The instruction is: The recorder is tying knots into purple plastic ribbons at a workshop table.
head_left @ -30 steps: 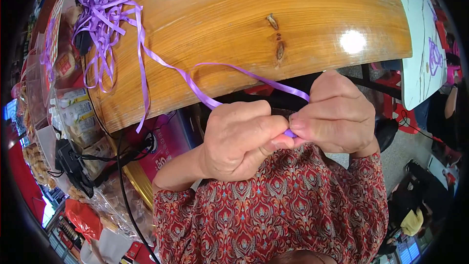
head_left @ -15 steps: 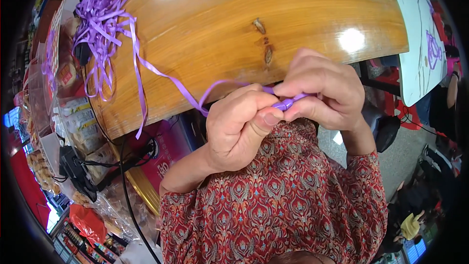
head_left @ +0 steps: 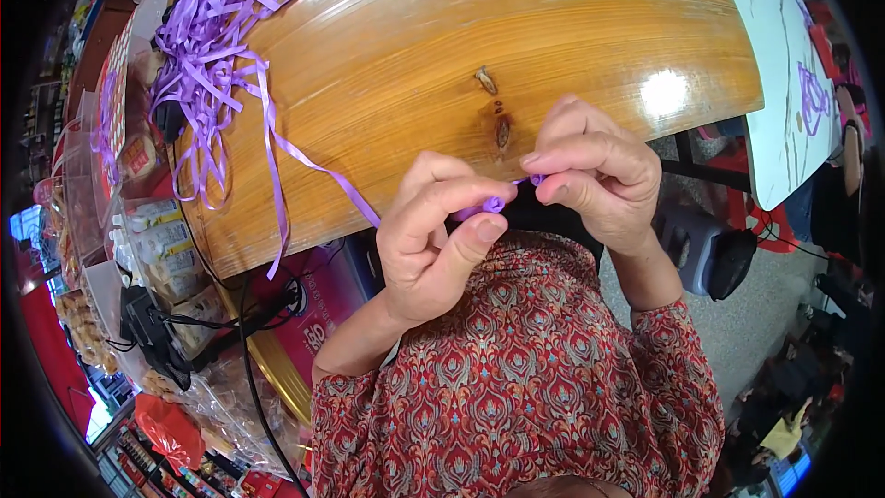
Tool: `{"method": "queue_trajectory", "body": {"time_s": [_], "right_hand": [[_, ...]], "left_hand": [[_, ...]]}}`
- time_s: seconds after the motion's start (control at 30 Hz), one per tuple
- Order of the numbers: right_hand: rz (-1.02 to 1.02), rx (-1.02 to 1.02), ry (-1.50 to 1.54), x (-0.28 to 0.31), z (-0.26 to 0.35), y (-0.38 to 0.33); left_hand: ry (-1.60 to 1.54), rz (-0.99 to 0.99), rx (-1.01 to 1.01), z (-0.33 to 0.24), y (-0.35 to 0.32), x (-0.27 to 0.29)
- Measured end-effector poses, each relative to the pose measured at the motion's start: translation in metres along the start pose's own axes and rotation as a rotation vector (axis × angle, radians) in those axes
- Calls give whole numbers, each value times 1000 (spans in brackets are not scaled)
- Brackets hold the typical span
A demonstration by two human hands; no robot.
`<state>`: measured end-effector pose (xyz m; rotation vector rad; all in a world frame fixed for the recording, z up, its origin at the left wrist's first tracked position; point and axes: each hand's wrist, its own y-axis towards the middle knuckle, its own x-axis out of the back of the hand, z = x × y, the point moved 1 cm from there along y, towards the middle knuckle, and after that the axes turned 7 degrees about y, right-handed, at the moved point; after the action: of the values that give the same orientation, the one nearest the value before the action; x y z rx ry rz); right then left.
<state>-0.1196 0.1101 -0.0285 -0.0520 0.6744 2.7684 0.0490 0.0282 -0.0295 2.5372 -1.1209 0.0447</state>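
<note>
A purple ribbon (head_left: 343,184) runs from the tangled pile of purple ribbons (head_left: 207,46) on the wooden table to my hands at its near edge. My left hand (head_left: 438,231) pinches a small rolled or folded bit of ribbon between thumb and forefinger, its coiled end facing up. Close on its right, my right hand (head_left: 595,171) pinches another small curl of ribbon between thumb and fingertips. A short strand shows between the two hands. Part of the ribbon is hidden behind my left fingers.
The glossy wooden table (head_left: 387,101) has a knot mark near its middle. A white marbled table (head_left: 770,83) with a purple ribbon shape adjoins at right. Packaged goods (head_left: 157,240) and a black cable (head_left: 249,369) lie at left. A red plastic bag (head_left: 169,429) sits lower left.
My hands were pressed together on a purple knot or fold; now they are slightly apart, each pinching a curl of ribbon. The loop of ribbon above my left hand no longer shows.
</note>
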Motion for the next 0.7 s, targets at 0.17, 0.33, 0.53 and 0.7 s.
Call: {"method": "queue_trajectory", "body": {"time_s": [0.17,0.33,0.53,0.7], "right_hand": [[-80,37,112,-14,-10,2],[-20,61,-242,-22,2,6],[9,-194,65,-28,-9,0],[-74,-9,-221,-26,-6,-7]], "left_hand": [[-366,42,-61,0,8,-11],[-462,33,156,0,2,-3],[-653,-118,218,9,-2,-8],[-318,-163,92,11,-2,-6]]}}
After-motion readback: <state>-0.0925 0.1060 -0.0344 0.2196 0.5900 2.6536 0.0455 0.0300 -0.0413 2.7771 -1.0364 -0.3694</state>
